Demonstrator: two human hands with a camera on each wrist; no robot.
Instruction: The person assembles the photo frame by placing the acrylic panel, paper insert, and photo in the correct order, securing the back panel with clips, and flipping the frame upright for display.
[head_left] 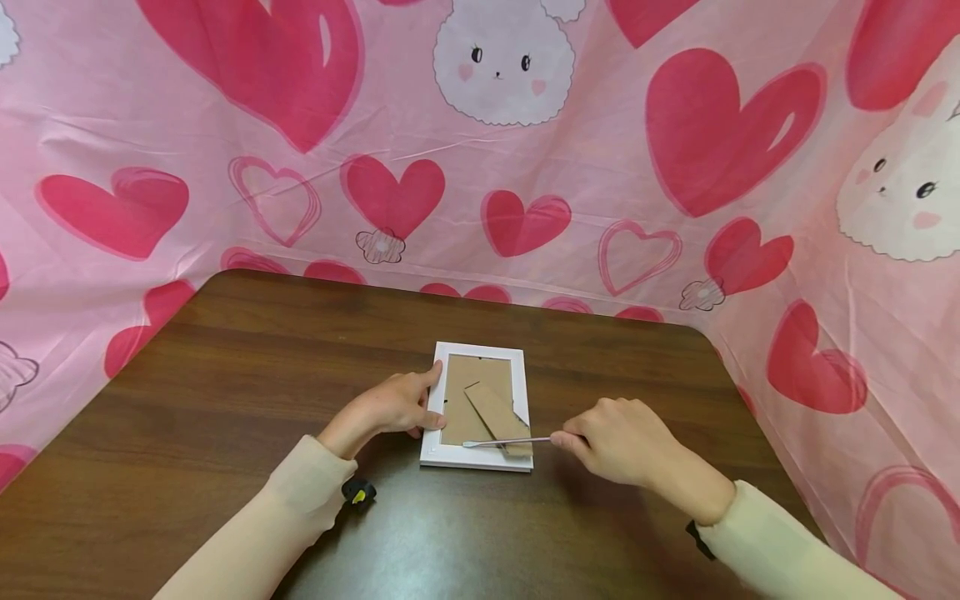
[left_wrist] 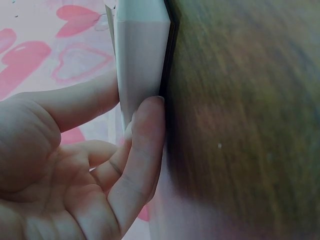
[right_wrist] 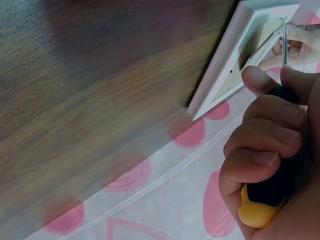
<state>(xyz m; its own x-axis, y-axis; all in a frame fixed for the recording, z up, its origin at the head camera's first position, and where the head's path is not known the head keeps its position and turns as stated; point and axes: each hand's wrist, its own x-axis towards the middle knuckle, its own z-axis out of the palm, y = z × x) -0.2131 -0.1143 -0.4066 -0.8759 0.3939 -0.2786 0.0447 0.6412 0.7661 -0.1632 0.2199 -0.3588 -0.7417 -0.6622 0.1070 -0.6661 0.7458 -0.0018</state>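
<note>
Pink cloth (head_left: 465, 142) printed with red hearts and white rabbit faces hangs behind and beside the dark brown wooden bench (head_left: 300, 367), whose far corners are rounded. Two cream sleeves reach in from the near side, the left sleeve (head_left: 255, 517) and the right sleeve (head_left: 783, 537).

Between the hands, near the middle of the bench, lies a white picture frame (head_left: 457, 456) with its back facing up, its length running away from the person. Whether its left edge is slightly raised, I cannot tell. The right hand (head_left: 622, 437) is just right of the frame, its fingers curled round the black handle (right_wrist: 270, 189) of a screwdriver (head_left: 513, 441). The left hand (head_left: 397, 404) grips the left edge of the frame, thumb on the rim and fingers against the outer side.

Brown backing board (head_left: 480, 371) fills the frame's opening. Over it, a brown stand flap (head_left: 498, 417) sits aslant, its lower end overlapping the bottom right corner. The metal shaft crosses above that end, pointing left, its flat tip near the bottom edge of the opening; contact there is unclear.

Yellow covers the handle's butt end (right_wrist: 257, 214).
</note>
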